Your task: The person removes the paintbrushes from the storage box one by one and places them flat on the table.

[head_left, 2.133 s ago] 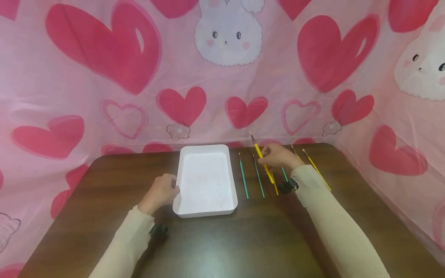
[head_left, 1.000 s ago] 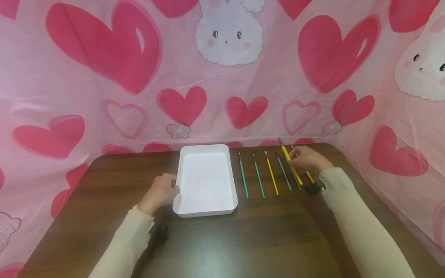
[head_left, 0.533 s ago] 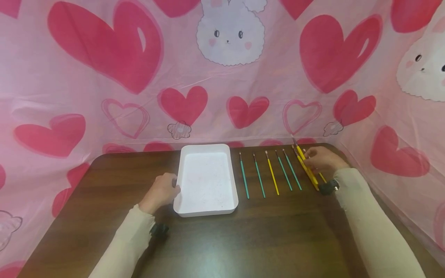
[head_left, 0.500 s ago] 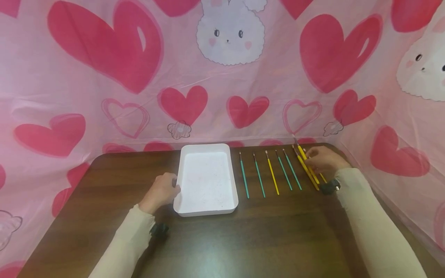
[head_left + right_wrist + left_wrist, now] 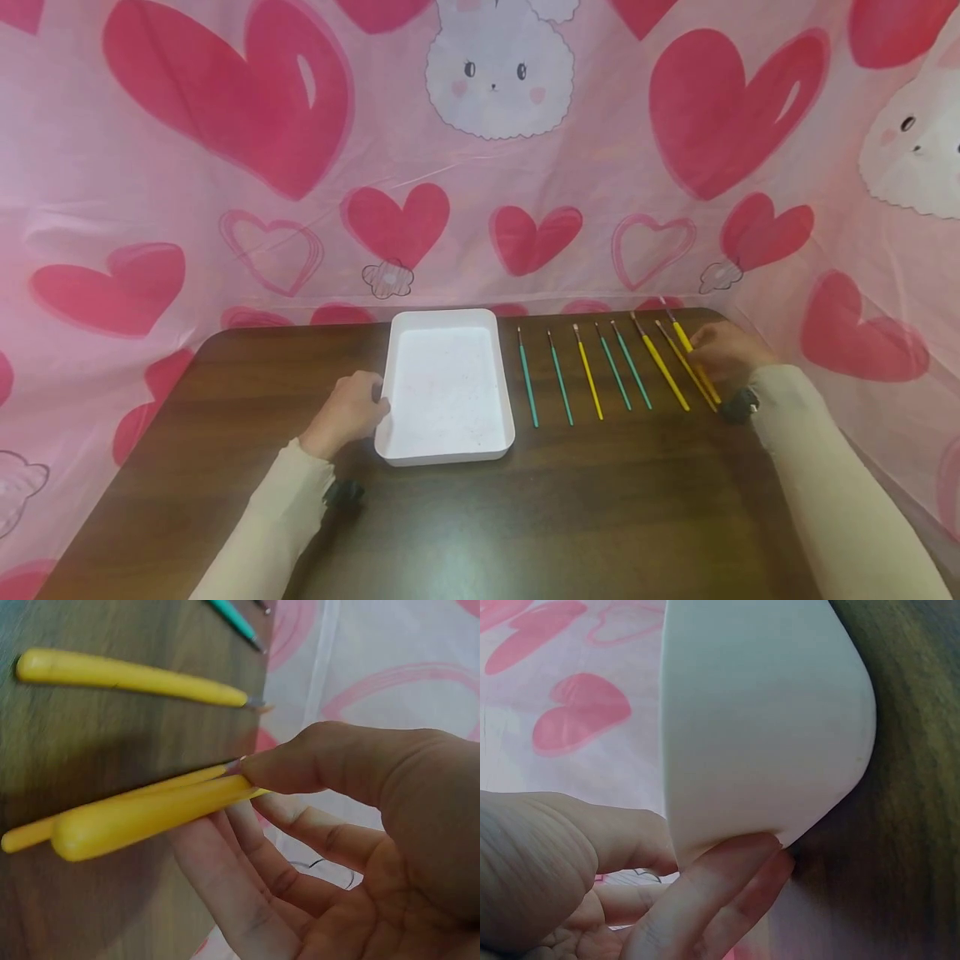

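My left hand (image 5: 347, 413) grips the left side of a white tray (image 5: 447, 457). In the left wrist view the thumb is at the rim and the fingers (image 5: 731, 877) lie against the outer wall. At the far right of the table, my right hand (image 5: 726, 348) pinches a thick yellow paintbrush (image 5: 142, 817) between thumb and fingers, bristles pointing away. Just left of it lies a thinner yellow paintbrush (image 5: 686, 365), which the held one overlaps in the right wrist view. Another thick yellow paintbrush (image 5: 663, 367) lies further left.
Between tray and yellow brushes lie several slim paintbrushes in a row, among them a teal one (image 5: 528, 383) beside the tray and a thin yellow one (image 5: 589, 375). A pink curtain (image 5: 465, 233) with hearts hangs behind the brown wooden table (image 5: 480, 525).
My right hand has moved rightward over the row, carrying the thick yellow paintbrush past the other brushes to the far right. My left hand and the tray have stayed put.
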`<control>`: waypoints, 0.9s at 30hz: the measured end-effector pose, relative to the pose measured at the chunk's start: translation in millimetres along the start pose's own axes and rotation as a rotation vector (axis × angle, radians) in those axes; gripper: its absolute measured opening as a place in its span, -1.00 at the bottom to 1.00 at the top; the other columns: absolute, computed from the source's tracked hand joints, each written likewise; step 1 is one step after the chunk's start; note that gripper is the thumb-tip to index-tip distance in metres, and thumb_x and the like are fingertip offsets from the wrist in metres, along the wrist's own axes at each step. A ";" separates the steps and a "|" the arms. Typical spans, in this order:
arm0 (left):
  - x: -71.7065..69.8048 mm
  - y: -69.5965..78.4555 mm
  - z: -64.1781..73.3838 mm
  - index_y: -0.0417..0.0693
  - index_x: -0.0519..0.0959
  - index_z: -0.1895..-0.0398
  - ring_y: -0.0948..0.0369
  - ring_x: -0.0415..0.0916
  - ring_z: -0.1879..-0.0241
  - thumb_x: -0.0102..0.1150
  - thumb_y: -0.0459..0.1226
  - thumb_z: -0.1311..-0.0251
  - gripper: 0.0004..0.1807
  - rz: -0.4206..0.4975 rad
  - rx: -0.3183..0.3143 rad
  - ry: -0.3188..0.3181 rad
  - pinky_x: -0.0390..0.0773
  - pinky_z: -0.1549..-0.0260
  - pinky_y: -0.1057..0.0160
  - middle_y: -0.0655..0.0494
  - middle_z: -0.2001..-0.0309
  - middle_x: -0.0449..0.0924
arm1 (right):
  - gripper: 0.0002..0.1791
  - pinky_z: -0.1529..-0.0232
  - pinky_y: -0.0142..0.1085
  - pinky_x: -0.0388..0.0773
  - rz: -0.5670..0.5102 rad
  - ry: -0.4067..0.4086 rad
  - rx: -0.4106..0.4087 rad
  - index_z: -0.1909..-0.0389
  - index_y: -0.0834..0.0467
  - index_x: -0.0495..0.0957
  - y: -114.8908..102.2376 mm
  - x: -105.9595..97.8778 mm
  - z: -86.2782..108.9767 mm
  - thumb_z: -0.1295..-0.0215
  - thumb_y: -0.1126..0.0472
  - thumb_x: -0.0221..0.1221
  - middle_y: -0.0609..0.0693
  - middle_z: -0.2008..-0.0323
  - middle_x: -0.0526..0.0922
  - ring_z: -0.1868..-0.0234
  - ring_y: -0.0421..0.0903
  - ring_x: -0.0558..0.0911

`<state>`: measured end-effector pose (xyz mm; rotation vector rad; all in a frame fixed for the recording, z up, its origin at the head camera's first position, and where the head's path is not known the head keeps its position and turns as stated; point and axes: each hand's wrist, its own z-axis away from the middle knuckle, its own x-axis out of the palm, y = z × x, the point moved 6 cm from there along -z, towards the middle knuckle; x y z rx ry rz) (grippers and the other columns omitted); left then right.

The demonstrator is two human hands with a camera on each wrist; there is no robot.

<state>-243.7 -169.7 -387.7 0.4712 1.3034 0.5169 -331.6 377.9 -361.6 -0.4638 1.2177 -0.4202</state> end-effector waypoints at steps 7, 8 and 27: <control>0.3 0.0 0.3 -0.35 0.48 -0.23 0.05 0.58 0.31 0.17 -0.32 -0.35 -0.56 0.002 0.006 0.001 0.71 0.26 0.08 -0.19 0.11 0.64 | -0.60 0.34 -0.17 0.71 -0.026 -0.013 0.057 -0.01 0.56 0.35 16.8 -3.2 -2.0 -0.28 0.35 0.15 0.17 0.34 0.55 0.40 -0.04 0.60; 0.4 0.0 0.7 -0.36 0.49 -0.23 0.05 0.58 0.31 0.17 -0.32 -0.35 -0.57 0.002 0.006 0.000 0.71 0.27 0.08 -0.19 0.12 0.64 | -0.60 0.33 -0.16 0.72 -0.017 -0.014 0.064 0.00 0.55 0.36 19.9 -3.8 -3.5 -0.27 0.34 0.16 0.17 0.33 0.56 0.40 -0.04 0.61; 0.9 -1.6 3.6 -0.34 0.43 -0.30 0.03 0.62 0.27 0.18 -0.31 -0.35 -0.50 0.011 -0.025 -0.017 0.73 0.17 0.00 -0.23 -0.01 0.63 | -0.82 0.36 -0.18 0.69 0.083 0.008 0.162 0.31 0.37 0.51 46.1 -1.5 -8.4 -0.22 0.30 0.23 0.09 0.46 0.56 0.43 -0.02 0.56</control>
